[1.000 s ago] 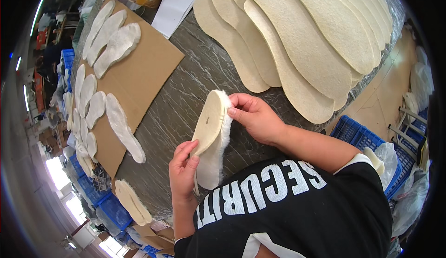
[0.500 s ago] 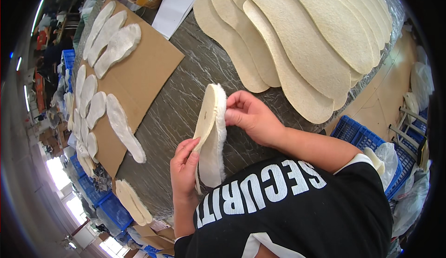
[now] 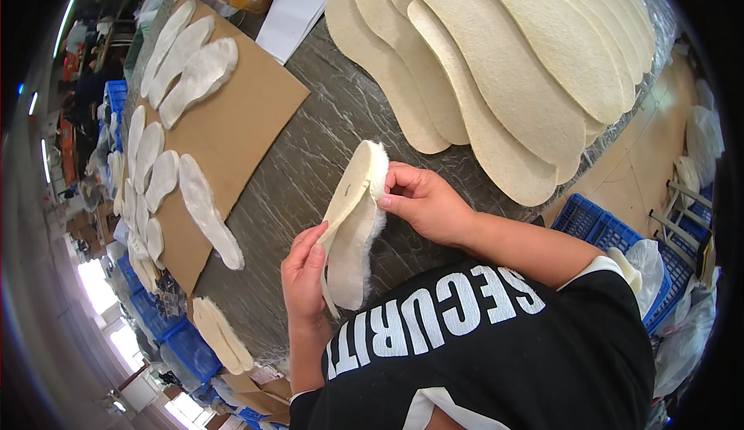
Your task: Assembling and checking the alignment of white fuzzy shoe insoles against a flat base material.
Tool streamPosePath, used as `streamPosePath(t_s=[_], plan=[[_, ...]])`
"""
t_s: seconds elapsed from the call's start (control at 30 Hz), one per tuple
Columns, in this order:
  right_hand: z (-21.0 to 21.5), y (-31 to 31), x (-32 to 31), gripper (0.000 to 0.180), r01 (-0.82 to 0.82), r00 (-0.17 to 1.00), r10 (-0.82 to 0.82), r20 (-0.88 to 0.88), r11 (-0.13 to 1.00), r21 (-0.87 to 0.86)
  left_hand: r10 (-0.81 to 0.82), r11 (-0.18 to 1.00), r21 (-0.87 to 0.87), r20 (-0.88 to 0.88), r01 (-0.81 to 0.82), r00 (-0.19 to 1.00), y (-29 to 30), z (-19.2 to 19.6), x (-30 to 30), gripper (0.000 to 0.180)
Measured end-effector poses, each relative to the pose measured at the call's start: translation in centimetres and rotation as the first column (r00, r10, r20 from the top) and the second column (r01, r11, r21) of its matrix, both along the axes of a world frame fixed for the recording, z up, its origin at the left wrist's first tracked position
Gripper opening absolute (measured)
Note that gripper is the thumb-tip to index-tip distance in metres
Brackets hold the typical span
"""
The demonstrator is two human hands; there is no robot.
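Note:
Between my hands, above the dark table, is a two-layer insole: a cream felt insole against a white fleece insole with a fluffy edge. The layers meet at the far end and gape apart toward my body. My left hand is closed on the felt layer's near part, thumb and fingers pinching its edge. My right hand pinches the fluffy right edge near the far end, thumb against fingertips.
Large cream felt insoles lie fanned at the far right on the dark marbled table. Several white fleece insoles rest on brown cardboard at left. A cream insole pair lies near left. Blue crates stand right.
The insole has tilted, its far end shifting slightly right and turning its felt face more into view. My right hand has moved a little right and down along the fluffy edge.

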State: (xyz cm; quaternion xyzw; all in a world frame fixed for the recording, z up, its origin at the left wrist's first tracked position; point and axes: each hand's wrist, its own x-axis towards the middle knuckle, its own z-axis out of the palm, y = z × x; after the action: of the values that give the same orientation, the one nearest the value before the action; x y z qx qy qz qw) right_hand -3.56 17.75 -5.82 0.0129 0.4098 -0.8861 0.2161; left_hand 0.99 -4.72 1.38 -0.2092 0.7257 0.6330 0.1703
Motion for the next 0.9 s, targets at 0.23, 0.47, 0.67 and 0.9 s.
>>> streamPosePath(t_s=[0.23, 0.47, 0.67, 0.9], plan=[[0.3, 0.1, -0.1, 0.008, -0.046, 0.994, 0.054, 0.091, 0.995, -0.085, -0.165, 0.976, -0.165, -0.114, 0.145, 0.98, 0.8, 0.4, -0.1, 0.029], [0.4, 0.0, 0.0, 0.006, -0.034, 0.976, 0.074, 0.206, 0.981, -0.189, -0.216, 0.95, -0.253, -0.107, 0.183, 0.971, 2.1, 1.2, -0.4, 0.028], [0.5, -0.1, 0.0, 0.004, -0.006, 0.971, 0.071, 0.23, 0.963, -0.271, -0.297, 0.909, -0.342, -0.132, 0.238, 0.946, 2.0, 0.7, -0.3, 0.03], [1.2, -0.5, 0.2, 0.011, 0.146, 0.957, -0.051, 0.287, 0.937, -0.318, -0.27, 0.914, -0.347, -0.141, 0.208, 0.952, 2.9, 0.4, -0.7, 0.03]])
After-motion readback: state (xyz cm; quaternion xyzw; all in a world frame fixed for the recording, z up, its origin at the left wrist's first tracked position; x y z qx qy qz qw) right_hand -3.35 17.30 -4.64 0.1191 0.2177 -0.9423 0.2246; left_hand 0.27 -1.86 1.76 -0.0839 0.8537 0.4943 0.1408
